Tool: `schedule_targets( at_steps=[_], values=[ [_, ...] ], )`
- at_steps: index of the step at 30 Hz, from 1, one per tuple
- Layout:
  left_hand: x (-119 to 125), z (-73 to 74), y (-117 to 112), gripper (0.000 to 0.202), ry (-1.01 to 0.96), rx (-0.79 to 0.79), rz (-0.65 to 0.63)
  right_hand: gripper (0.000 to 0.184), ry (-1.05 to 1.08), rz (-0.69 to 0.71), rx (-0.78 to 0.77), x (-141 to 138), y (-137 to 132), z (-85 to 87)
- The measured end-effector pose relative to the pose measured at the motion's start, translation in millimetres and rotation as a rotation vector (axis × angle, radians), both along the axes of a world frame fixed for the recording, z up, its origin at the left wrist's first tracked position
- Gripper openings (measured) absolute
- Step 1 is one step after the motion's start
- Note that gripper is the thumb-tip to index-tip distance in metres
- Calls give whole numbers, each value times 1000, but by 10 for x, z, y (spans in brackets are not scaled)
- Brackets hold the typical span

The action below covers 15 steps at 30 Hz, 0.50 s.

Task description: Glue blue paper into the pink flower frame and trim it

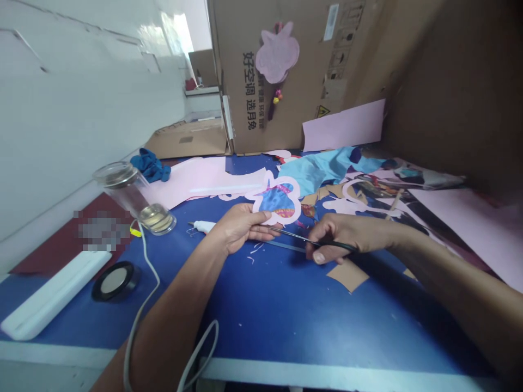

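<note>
In my left hand (pixel 243 226) I pinch a pink paper cutout (pixel 295 212) with a scalloped edge and a blue patterned fabric centre (pixel 278 201). My right hand (pixel 337 237) grips a pair of scissors (pixel 292 235) by the dark handles. Their blades reach left to the cutout's lower edge and the fingers of my left hand; whether they touch the paper I cannot tell. Below my left hand lie small pink paper scraps (pixel 257 249). A white glue gun (pixel 203 226) rests on the table, partly behind my left wrist.
On the blue table (pixel 261 316) a glass jar (pixel 137 196) tilts at left, near black tape (pixel 115 280) and a white bar (pixel 57 294). A white cord (pixel 145 272) crosses my left arm. Paper sheets (pixel 204 174) and blue cloth (pixel 322 169) lie behind, before a cardboard box (pixel 294 120).
</note>
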<state>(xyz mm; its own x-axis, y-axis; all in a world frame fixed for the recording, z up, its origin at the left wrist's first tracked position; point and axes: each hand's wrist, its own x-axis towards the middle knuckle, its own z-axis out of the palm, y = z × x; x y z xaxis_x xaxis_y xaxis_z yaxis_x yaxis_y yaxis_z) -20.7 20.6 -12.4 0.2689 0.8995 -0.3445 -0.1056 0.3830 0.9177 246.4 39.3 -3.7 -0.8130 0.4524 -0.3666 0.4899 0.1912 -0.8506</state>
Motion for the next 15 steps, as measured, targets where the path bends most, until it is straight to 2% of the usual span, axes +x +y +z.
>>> schedule_targets(
  at_steps=[15],
  values=[
    [-18,-32,-7,13,11,35,-14,38,31,-12,-5,9,-4,12]
  ],
)
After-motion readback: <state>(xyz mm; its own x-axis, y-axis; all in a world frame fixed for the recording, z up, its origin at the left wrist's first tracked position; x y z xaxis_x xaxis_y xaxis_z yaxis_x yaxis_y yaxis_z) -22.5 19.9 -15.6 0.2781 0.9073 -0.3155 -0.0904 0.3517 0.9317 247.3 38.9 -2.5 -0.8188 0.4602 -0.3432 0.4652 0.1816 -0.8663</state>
